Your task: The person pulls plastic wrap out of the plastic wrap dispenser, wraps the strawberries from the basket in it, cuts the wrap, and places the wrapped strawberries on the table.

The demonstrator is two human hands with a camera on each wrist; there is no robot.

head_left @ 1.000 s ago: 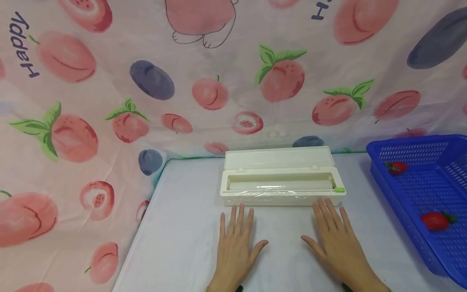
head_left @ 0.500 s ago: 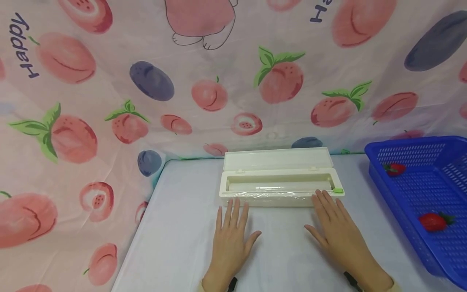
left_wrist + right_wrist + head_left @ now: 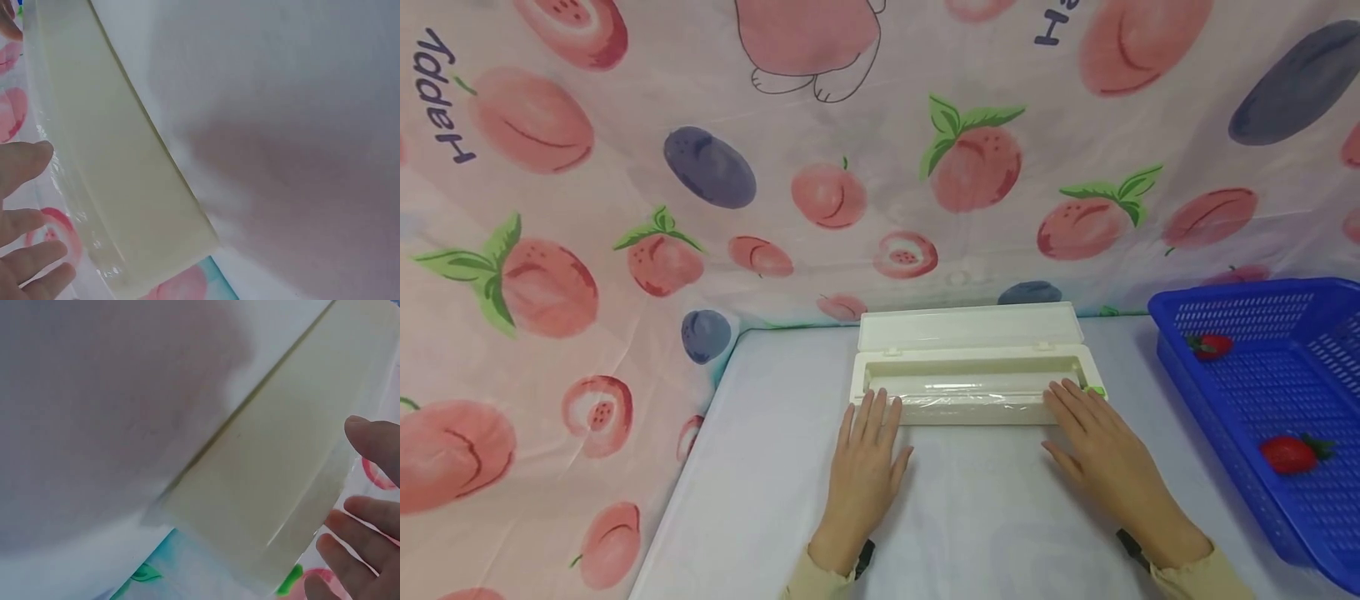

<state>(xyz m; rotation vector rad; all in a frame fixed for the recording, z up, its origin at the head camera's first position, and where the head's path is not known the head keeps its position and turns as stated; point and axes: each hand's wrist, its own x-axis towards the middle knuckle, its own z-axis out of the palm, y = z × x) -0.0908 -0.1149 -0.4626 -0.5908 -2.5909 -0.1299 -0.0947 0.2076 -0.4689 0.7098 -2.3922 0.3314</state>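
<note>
A cream cling film dispenser (image 3: 973,414) lies lengthwise at the back of the white table, its lid (image 3: 970,327) tipped back. Inside sits a roll of cling film (image 3: 966,382), and clear film hangs over the front edge. My left hand (image 3: 861,475) is at the box's front left with fingers straight, overlapping the edge in the head view. My right hand (image 3: 1108,458), also with straight fingers, is at the front right, partly covering the green slider (image 3: 1097,390). Both wrist views show fingertips near the film-covered edge; whether they touch it I cannot tell. Neither hand holds anything.
On the right stands a blue plastic basket (image 3: 1217,454) with two red strawberries (image 3: 1288,454) visible in it. A fruit-printed cloth (image 3: 850,108) hangs behind and along the left side of the white table (image 3: 760,467).
Both hands have moved forward from the tabletop to the front edge of the dispenser. The left hand has also shifted slightly left. The dispenser and basket have stayed put.
</note>
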